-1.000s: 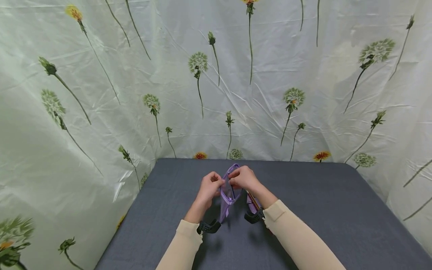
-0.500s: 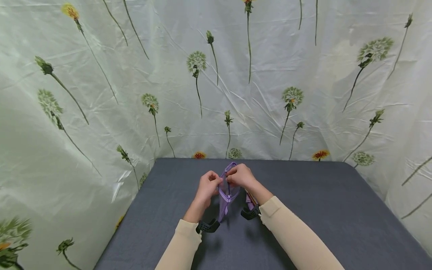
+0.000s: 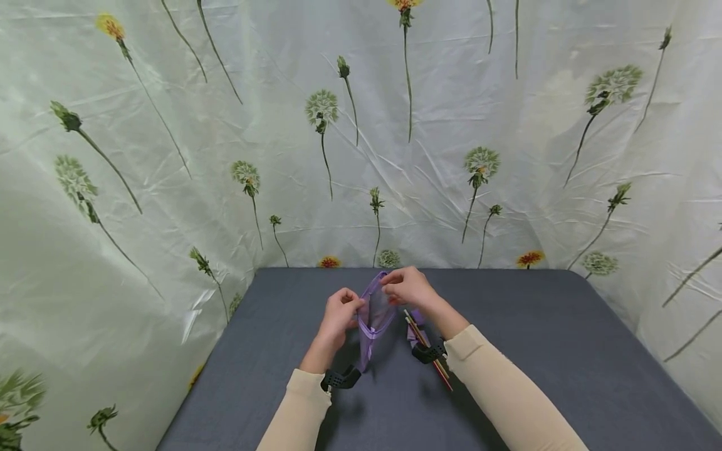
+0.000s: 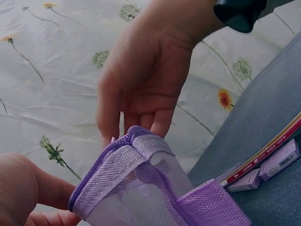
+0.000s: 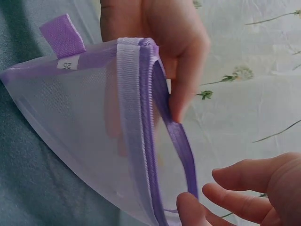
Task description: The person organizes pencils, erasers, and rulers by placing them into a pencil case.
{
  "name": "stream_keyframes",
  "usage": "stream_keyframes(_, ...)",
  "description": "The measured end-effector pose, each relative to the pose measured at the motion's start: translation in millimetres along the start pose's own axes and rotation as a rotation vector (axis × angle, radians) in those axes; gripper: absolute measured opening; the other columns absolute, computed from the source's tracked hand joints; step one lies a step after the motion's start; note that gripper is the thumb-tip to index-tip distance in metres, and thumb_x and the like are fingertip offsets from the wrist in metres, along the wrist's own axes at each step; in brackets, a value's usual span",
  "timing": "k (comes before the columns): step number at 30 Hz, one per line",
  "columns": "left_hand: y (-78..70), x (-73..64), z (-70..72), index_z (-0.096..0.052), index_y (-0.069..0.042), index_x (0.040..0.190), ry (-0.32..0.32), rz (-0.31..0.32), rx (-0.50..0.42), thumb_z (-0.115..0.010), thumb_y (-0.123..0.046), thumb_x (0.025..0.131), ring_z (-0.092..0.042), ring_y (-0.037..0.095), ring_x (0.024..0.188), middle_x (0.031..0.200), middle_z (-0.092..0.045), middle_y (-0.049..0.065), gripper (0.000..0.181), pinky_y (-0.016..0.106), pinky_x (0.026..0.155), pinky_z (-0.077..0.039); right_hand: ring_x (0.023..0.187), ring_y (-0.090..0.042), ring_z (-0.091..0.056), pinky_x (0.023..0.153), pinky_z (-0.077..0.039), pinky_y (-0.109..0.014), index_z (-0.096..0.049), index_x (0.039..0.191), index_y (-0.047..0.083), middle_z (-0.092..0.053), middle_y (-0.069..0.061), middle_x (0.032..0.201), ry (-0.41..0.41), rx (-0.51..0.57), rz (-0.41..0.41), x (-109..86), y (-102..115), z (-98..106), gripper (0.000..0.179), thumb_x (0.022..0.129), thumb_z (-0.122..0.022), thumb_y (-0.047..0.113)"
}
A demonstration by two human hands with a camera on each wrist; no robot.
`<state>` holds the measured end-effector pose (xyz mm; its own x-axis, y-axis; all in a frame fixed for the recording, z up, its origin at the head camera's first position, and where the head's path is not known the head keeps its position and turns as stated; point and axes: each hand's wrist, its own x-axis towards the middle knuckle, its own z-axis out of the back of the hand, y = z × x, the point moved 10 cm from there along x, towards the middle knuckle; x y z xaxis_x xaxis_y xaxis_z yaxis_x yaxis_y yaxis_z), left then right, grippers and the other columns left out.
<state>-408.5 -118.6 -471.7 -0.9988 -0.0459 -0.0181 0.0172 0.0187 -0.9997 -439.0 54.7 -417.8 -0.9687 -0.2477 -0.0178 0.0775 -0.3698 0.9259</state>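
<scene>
A dark grey-blue desk (image 3: 541,369) has a rounded far right corner. Behind it and down its left side hangs a pale, shiny, creased curtain (image 3: 276,150), printed with green seed heads (image 3: 481,161), closed buds (image 3: 67,117), thin stems and a yellow bloom (image 3: 109,26) at upper left.

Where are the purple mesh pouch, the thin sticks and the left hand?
Purple mesh pouch (image 5: 84,127): right wrist view, on its mesh side panel.
Thin sticks (image 4: 264,155): left wrist view, on the red one's side.
Left hand (image 3: 338,316): head view, on the back of the hand.
</scene>
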Motion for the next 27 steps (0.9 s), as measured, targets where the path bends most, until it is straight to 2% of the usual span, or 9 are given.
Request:
stream_keyframes(7,0.9,-0.3,4.4,-0.056,-0.005,0.087,-0.021,0.014,0.01,-0.067,-0.009,0.095,-0.057,0.023,0.085,0.09,-0.057,0.007,0.014,0.04,0.064,-0.056,0.082,-0.032,-0.072,0.071,-0.061,-0.041,-0.074,0.11,0.005,-0.073,-0.009,0.101,0.03,-0.053,0.023,-5.6,8,4,0.019,0.092,-0.072,0.009)
stream_keyframes(19,0.1,0.5,5.6,-0.056,-0.005,0.086,-0.031,0.011,0.015,-0.065,-0.007,0.094,-0.058,0.025,0.086,0.089,-0.057,0.008,0.013,0.041,0.065,-0.056,0.082,-0.031,-0.071,0.073,-0.06,-0.043,-0.073,0.114,0.004,-0.073,-0.01,0.098,0.065,-0.123,0.09,-13.8,16,12,0.022,0.093,-0.071,0.009)
stream_keyframes(27,0.1,0.7,4.8,-0.056,-0.001,0.09,-0.02,-0.002,0.035,-0.067,-0.009,0.094,-0.056,0.026,0.086,0.089,-0.054,0.007,0.014,0.037,0.062,-0.055,0.084,-0.035,-0.07,0.065,-0.059,-0.034,-0.072,0.117,0.001,-0.073,-0.007,0.093,0.067,-0.197,0.09,-20.2,9,21,0.029,0.09,-0.073,0.01)
